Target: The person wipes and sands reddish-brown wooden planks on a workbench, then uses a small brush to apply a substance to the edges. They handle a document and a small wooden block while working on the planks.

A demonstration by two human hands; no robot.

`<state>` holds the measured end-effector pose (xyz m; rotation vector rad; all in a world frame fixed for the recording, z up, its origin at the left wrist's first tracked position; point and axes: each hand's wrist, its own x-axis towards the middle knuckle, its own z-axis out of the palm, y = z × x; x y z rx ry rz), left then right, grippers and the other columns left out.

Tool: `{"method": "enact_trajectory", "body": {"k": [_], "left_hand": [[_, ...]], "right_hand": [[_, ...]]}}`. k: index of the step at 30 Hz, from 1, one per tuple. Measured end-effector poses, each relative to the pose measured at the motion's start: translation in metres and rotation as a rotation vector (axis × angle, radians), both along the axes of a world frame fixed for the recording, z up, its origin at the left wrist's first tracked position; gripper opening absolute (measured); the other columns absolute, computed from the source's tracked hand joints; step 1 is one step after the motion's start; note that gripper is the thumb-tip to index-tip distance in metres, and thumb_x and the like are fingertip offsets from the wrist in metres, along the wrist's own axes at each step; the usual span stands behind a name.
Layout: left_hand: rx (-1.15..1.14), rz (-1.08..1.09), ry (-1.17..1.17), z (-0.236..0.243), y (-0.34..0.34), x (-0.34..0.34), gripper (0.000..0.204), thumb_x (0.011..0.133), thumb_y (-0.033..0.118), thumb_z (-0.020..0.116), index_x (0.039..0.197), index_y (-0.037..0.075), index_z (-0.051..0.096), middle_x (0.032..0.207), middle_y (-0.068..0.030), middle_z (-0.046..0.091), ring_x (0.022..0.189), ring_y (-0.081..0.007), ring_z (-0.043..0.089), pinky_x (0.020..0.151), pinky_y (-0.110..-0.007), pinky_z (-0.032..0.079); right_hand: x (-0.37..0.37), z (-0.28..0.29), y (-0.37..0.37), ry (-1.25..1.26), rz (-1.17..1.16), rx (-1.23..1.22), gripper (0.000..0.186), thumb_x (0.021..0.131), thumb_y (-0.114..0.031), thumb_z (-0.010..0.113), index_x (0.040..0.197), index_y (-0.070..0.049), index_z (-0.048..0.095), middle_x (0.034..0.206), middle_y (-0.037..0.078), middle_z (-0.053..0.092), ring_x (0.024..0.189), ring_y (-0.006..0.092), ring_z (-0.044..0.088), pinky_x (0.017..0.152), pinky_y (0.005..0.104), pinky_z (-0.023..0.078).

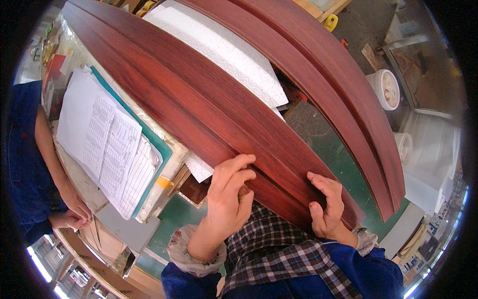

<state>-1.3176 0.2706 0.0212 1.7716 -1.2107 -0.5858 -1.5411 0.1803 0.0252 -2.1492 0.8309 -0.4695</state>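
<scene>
A long reddish-brown wood-grain moulding board (pixel 199 107) with a raised ridge and a groove stretches from the far left toward my body. On its near end, my left hand (pixel 226 197) has loosely bent fingers, with the fingertips touching the board by the groove. Its thumb tip is in shadow, and I see nothing clearly held there. My right hand (pixel 327 207) rests at the board's near right part, thumb and fingers apart. A second, similar reddish-brown moulding (pixel 338 74) lies farther right, separate from the first.
White foam blocks (pixel 219 45) lie between the two mouldings. Left of the board are printed sheets (pixel 107 134) on a teal folder (pixel 162 149). Another person's hands (pixel 72 212) are at the left. White buckets (pixel 386 89) stand at the right on the floor.
</scene>
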Motion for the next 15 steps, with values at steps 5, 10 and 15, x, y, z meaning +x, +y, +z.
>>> {"method": "enact_trajectory", "body": {"k": [5,10,15], "left_hand": [[-0.034,0.055,0.052,-0.003,-0.001,-0.001,0.033,0.065,-0.013,0.054,0.095,-0.001,0.056,0.119,-0.0199,0.056,0.099,-0.0329,0.055,0.086,-0.038,0.045],[0.024,0.036,0.084,0.001,0.005,-0.017,0.029,0.07,-0.015,0.044,0.092,0.0,0.057,0.122,-0.0161,0.056,0.096,-0.0207,0.056,0.064,-0.024,0.044],[-0.048,0.118,0.096,-0.003,-0.004,-0.007,0.029,0.069,-0.014,0.046,0.092,-0.001,0.056,0.124,-0.0173,0.054,0.092,-0.021,0.055,0.066,-0.026,0.043]], "right_hand": [[0.0,0.0,0.001,0.001,-0.005,0.002,0.037,0.086,-0.016,0.057,0.117,0.002,0.053,0.121,0.018,0.059,0.107,0.0306,0.056,0.094,0.0389,0.037],[0.0,0.0,0.0,-0.008,-0.009,0.011,0.037,0.085,-0.015,0.057,0.117,0.002,0.053,0.122,0.019,0.059,0.107,0.0306,0.056,0.094,0.0389,0.036],[0.0,-0.001,0.001,-0.007,-0.009,0.011,0.037,0.085,-0.015,0.056,0.117,0.002,0.053,0.121,0.018,0.059,0.108,0.0303,0.056,0.094,0.0386,0.036]]}}
